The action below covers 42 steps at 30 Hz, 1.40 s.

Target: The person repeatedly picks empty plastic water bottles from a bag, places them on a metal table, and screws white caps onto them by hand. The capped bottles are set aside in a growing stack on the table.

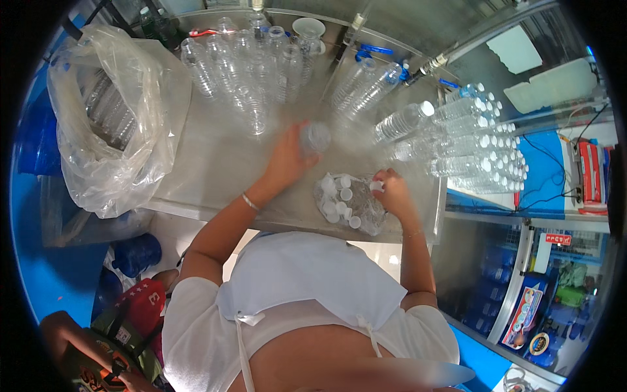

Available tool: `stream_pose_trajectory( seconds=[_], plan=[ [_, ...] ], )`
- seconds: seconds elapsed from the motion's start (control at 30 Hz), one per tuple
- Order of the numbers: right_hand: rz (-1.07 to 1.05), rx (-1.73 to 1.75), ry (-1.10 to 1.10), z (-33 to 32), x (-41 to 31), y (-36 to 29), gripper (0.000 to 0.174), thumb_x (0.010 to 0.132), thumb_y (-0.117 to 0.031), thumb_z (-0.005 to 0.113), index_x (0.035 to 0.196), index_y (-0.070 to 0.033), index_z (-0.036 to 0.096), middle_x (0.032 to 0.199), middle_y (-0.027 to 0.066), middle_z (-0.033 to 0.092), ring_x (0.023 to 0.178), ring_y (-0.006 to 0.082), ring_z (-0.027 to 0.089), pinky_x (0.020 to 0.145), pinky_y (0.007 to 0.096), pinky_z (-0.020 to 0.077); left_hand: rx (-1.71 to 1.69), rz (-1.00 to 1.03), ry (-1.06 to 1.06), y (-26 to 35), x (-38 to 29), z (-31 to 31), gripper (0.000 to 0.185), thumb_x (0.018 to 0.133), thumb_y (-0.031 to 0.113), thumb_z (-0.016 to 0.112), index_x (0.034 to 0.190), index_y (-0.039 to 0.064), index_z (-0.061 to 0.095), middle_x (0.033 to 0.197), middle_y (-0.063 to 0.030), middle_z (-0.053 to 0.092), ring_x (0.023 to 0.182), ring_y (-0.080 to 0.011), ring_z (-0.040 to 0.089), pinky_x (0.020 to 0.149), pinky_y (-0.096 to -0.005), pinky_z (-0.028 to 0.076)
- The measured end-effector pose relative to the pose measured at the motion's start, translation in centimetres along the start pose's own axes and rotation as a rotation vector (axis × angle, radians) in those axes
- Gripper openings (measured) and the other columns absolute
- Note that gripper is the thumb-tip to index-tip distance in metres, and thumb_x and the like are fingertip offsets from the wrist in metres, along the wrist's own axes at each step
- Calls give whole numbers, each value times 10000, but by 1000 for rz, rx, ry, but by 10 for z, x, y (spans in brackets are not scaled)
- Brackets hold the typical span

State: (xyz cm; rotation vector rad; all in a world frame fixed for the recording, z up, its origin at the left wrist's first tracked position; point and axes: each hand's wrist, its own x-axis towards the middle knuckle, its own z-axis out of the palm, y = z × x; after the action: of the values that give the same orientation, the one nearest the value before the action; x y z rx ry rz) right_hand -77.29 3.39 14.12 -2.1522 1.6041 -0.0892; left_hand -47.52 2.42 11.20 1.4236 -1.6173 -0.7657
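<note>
My left hand (290,156) is closed around a clear plastic bottle (315,138), blurred by motion, above the steel counter. At the counter's front edge my right hand (393,191) pinches a white bottle cap (376,186) over a clear plastic bag (371,208). Several more white caps (346,194) lie on the left part of that bag. Uncapped clear bottles (235,63) stand in a group at the back left of the counter. Capped bottles (470,142) stand in rows on the right, and a single capped bottle (402,121) is nearer the middle.
A large clear plastic bag (161,112) of empty bottles sits at the left end of the steel counter (205,161). Two bottles (365,88) stand near the blue-handled taps (376,49) at the back. Another person's arm (81,338) shows at the lower left.
</note>
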Motion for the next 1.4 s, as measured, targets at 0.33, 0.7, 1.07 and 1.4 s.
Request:
stream_pose_trajectory(
  seconds=[0.33,0.7,1.07,1.4],
  plan=[
    [242,1610,-87,42,203,-104,228,909,-22,453,1120,-28,538,871,96,598,664,143,558,529,225,446,90,302,276,6,-36,-30,835,645,27,688,1398,-33,331,1355,-262,387,1269,-458,367,1049,-483,353],
    [226,1425,-237,21,198,-89,301,903,-15,458,1177,-43,580,866,58,608,675,114,557,560,244,471,-10,-95,433,-46,21,-52,754,714,79,773,1356,-33,396,1237,-233,509,1122,-388,532,959,-429,444],
    [-435,451,294,-36,71,-112,402,827,66,571,1209,-45,631,1163,169,625,1048,341,623,883,365,514,79,175,187,-37,81,11,766,764,148,756,1409,4,367,1305,-205,504,1195,-374,510,962,-422,455],
    [-846,231,509,3,46,-131,447,707,-8,765,1141,-52,669,1270,134,594,1118,281,602,857,357,545,-13,233,129,-35,72,3,775,757,73,717,1430,12,338,1355,-235,464,1240,-420,462,1035,-435,402]
  ],
)
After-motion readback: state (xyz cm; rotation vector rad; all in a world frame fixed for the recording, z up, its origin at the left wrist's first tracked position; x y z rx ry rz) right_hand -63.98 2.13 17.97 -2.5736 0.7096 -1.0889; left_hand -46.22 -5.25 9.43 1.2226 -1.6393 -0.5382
